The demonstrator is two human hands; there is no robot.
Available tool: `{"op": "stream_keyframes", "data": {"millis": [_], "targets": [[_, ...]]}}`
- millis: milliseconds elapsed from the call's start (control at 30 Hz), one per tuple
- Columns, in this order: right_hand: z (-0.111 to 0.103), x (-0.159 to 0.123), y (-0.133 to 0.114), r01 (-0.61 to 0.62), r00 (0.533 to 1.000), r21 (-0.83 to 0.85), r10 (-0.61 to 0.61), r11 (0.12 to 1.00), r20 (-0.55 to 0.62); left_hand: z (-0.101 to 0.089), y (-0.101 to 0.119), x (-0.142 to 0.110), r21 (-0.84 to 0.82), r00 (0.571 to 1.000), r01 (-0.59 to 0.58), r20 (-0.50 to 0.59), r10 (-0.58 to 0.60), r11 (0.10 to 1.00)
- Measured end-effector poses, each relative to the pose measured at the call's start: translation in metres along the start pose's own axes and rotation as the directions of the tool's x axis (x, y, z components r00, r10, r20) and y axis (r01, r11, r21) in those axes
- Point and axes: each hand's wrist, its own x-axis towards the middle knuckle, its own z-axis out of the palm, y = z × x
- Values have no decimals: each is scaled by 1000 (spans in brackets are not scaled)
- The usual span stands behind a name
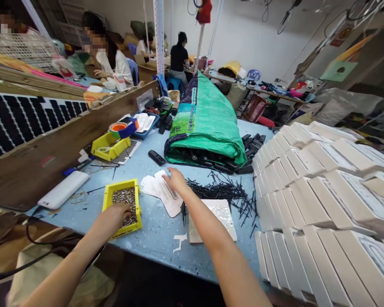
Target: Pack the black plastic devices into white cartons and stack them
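My left hand reaches into a yellow tray filled with small metal screws; its fingers curl down among them, and what they pinch is hidden. My right hand lies with fingers stretched on a flat white die-cut card on the blue table. A heap of thin black cable ties sits just right of that hand. A small black remote-like part lies beyond the card.
A green woven sack spilling black parts lies at the table's middle back. Rows of white boxes fill the right side. A white power bank, another yellow tray and tape rolls sit left. People work at tables behind.
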Motion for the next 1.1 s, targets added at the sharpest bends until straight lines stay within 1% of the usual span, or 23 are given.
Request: {"op": "stream_keyframes", "data": {"millis": [67, 167, 200, 267, 333, 367, 433, 467, 533, 567, 600, 633, 667, 700, 733, 767, 800, 833, 867, 900, 967, 1033, 1100], "targets": [[14, 24, -15, 52, 998, -9, -52, 999, -26, -1, 1, -3, -28, 999, -29, -43, 28, 999], [26, 59, -32, 105, 994, -3, -105, 994, -12, 4, 0, -8, -70, 982, -31, -188, 17, 997], [27, 68, -35, 93, 996, 1, -93, 996, -1, 7, -1, -9, -90, 971, -18, -239, -4, 996], [26, 82, -39, 28, 1000, 7, -28, 1000, 12, 10, -3, -10, -142, 947, -3, -319, -43, 990], [17, 87, -38, -42, 999, 16, 41, 999, 17, 11, -5, -10, -206, 931, -15, -360, -62, 978], [11, 84, -35, -61, 998, 26, 61, 998, 16, 10, -6, -11, -243, 925, -21, -373, -74, 970], [-4, 66, -25, -62, 998, 43, 62, 997, 10, 8, -8, -12, -333, 913, -12, -388, -125, 943], [-11, 50, -18, -56, 998, 73, 56, 996, 0, 6, -9, -13, -388, 904, 1, -394, -167, 922], [-20, 4, 1, -78, 996, 247, 88, 966, -31, 4, -5, -15, -522, 873, 12, -411, -264, 853], [-22, -24, 12, -120, 988, 432, 151, 894, -38, 4, 0, -15, -602, 856, 0, -413, -311, 799], [-22, -54, 22, -167, 974, 617, 226, 769, -18, 5, 10, -15, -689, 849, -22, -396, -351, 724], [-22, -83, 32, -210, 958, 749, 285, 628, 30, 8, 23, -14, -779, 859, -43, -348, -375, 626], [-21, -110, 39, -235, 943, 834, 325, 499, 72, 11, 39, -12, -863, 884, -51, -273, -379, 503], [-22, -134, 44, -238, 935, 884, 343, 402, 96, 16, 58, -10, -932, 924, -29, -163, -346, 362], [-24, -153, 46, -214, 933, 916, 350, 339, 89, 21, 78, -6, -976, 957, 18, -46, -287, 217], [-27, -167, 46, -159, 933, 942, 357, 297, 45, 26, 99, -2, -995, 973, 67, 48, -225, 80], [-33, -176, 43, -80, 930, 962, 368, 262, -23, 32, 117, 1, -993, 979, 111, 115, -169, -34], [-39, -181, 38, 10, 918, 973, 384, 230, -100, 37, 134, 4, -983, 980, 147, 160, -117, -115], [-46, -182, 32, 98, 898, 976, 405, 196, -171, 42, 147, 7, -973, 980, 166, 180, -78, -164], [-53, -181, 26, 170, 878, 973, 425, 156, -222, 45, 158, 9, -969, 982, 169, 181, -53, -181], [-64, -177, 15, 264, 862, 961, 428, 78, -272, 50, 169, 10, -978, 989, 140, 145, -24, -156], [-71, -173, 10, 313, 861, 948, 405, 54, -307, 51, 171, 11, -987, 994, 101, 104, -17, -128], [-74, -173, 12, 297, 858, 953, 423, 58, -293, 51, 169, 12, -991, 997, 71, 75, -28, -114]]}}
